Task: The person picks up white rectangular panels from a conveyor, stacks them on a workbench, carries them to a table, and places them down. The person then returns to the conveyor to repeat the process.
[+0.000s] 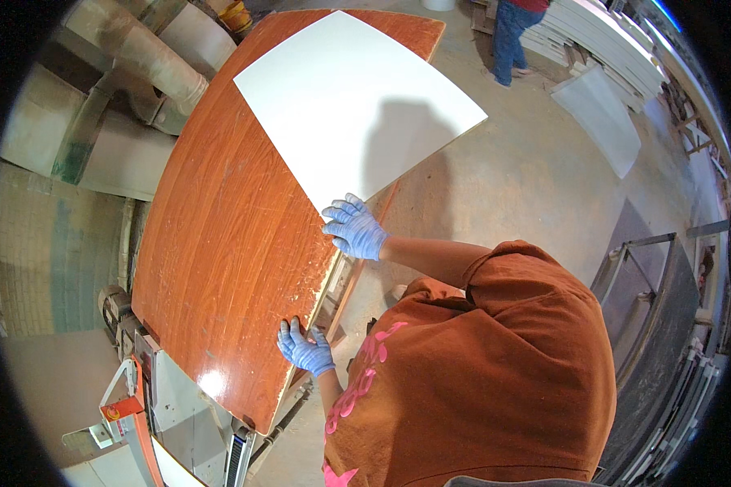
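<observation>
A large white panel [333, 89] lies askew over the far part of a wood-grain brown tabletop [211, 268], with one corner overhanging its right side. My right hand [355, 228], in a pale blue glove, rests on the panel's near corner, fingers spread. Closer to me, my left hand [306, 347], gloved alike, lies at the worn tabletop edge with its fingers stretched over the surface. It holds nothing I can see.
Ducting [154, 65] runs along the left. An orange-and-grey machine part [130, 406] stands at the near left. Another person [509, 36] is on the floor beyond, near stacked white boards [581, 40]. A dark-topped metal frame [650, 325] stands at right.
</observation>
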`<move>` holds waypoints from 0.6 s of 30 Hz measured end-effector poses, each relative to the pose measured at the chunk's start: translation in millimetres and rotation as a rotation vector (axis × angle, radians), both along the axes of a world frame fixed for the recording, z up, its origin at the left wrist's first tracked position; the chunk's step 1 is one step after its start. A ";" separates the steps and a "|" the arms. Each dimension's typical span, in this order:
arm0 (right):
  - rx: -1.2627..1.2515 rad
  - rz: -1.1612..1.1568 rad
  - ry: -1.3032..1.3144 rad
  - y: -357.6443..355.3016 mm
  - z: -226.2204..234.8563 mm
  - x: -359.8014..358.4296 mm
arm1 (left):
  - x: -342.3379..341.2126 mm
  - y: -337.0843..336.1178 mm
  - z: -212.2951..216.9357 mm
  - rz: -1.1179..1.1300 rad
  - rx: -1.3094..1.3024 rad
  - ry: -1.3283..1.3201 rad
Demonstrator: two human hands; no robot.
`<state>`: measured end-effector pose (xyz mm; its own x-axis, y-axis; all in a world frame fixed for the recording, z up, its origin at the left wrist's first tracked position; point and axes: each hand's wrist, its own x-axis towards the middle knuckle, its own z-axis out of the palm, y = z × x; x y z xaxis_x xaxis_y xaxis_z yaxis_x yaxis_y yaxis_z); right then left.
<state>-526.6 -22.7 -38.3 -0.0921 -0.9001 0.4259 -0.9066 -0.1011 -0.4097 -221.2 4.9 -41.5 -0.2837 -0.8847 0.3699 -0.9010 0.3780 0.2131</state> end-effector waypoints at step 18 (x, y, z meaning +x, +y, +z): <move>-0.158 0.052 -0.037 -6.5 18.2 16.0 | 10.7 4.9 16.6 0.064 0.005 0.150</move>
